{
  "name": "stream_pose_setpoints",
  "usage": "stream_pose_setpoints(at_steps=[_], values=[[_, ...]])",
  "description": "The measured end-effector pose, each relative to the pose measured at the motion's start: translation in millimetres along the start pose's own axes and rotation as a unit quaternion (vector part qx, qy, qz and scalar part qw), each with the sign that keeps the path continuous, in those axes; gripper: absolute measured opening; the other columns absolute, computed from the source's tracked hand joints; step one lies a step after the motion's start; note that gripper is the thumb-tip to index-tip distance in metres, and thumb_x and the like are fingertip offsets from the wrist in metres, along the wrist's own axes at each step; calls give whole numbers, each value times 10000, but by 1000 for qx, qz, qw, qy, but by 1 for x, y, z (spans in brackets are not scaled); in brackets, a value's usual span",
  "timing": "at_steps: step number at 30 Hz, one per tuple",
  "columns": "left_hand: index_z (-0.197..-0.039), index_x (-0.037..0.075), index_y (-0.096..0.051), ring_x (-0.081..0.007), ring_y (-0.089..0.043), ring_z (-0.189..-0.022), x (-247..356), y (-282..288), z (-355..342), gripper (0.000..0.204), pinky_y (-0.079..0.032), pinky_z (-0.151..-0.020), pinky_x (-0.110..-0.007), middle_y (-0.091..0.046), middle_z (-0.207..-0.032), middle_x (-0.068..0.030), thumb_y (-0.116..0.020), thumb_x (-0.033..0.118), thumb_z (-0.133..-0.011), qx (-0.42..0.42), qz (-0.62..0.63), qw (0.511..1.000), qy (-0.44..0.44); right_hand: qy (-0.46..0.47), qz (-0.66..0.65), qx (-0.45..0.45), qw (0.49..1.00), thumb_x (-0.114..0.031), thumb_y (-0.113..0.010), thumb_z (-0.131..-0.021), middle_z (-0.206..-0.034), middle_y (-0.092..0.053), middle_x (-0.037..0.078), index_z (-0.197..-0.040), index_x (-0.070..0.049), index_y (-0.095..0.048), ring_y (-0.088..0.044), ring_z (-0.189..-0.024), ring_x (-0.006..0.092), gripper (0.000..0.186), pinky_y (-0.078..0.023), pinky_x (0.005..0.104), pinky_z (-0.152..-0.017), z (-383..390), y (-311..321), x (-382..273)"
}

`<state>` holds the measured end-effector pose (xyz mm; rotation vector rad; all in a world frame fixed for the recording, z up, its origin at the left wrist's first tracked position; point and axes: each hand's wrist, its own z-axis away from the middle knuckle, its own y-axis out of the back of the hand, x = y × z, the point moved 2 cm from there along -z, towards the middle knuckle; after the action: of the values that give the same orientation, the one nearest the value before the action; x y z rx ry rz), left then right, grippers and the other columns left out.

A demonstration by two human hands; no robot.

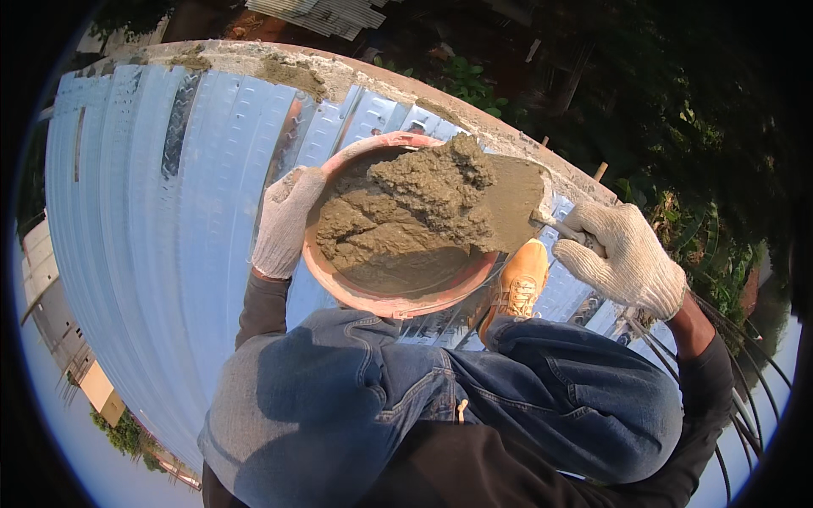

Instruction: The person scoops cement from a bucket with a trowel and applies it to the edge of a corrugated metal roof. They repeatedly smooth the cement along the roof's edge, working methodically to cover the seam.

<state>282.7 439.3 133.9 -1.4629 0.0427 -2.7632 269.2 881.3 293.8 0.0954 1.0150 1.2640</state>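
A round reddish pan point(440, 298) of wet grey-brown mortar point(364, 222) stands in front of my knees, on or just above the metal sheeting. My left hand point(288, 216), in a white knitted glove, grips the pan's left rim. Gloved as well, my right hand point(627, 254) is closed round the handle of a trowel point(518, 203). The trowel's flat blade is coated in mortar and reaches over the pan's right side. A heaped lump of mortar rests at the blade's left end, partly above the pan. The fingertips of my left hand are hidden behind the rim.
Ribbed blue-grey metal sheeting point(169, 254) spreads under me. A rough masonry ledge point(339, 72) with mortar patches curves along its far edge; plants point(474, 85) and dark ground lie beyond. Bare rods point(749, 381) stick out at the right. My yellow shoe point(523, 279) is beside the pan.
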Motion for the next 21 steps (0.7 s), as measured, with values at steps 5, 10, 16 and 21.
stream_pose_setpoints(at_steps=[5, 10, 16, 21], values=[[-1163, 43, -780, -67, -632, -963, -5, 1, 17, 265, -546, -833, -281, -715, -1057, 28, -737, 304, -1170, 120, -32, 992, -26, -18, -58, 114, 992, -279, -801, -1041, -723, -556, 77, -1073, 0, -752, -516, -623, 144, 285, -455, 367, -624, -21, 9, 74], [-1125, 46, -768, -65, -595, -961, -8, -3, 22, 221, -518, -852, -271, -687, -1045, 43, -739, 261, -1170, 178, -47, 981, -60, -35, 7, 162, 986, -357, -785, -1053, -809, -677, 169, -1160, -13, -726, -688, -725, 304, 365, -549, 436, -697, -51, 5, 136], [-1047, 71, -712, -50, -530, -921, -6, -10, 27, 200, -474, -801, -270, -607, -986, 71, -735, 229, -1168, 229, -55, 970, -58, 33, 74, 210, 974, -217, -767, -1002, -923, -763, 194, -1153, -51, -701, -784, -820, 419, 234, -629, 519, -725, -109, -75, 143], [-1031, 73, -697, -50, -509, -909, -3, -17, 25, 197, -455, -790, -267, -589, -981, 73, -727, 212, -1167, 233, -75, 968, -63, 55, 119, 179, 975, -117, -752, -979, -928, -773, 191, -1226, -10, -670, -793, -830, 415, 281, -638, 517, -725, -116, -127, 126]])
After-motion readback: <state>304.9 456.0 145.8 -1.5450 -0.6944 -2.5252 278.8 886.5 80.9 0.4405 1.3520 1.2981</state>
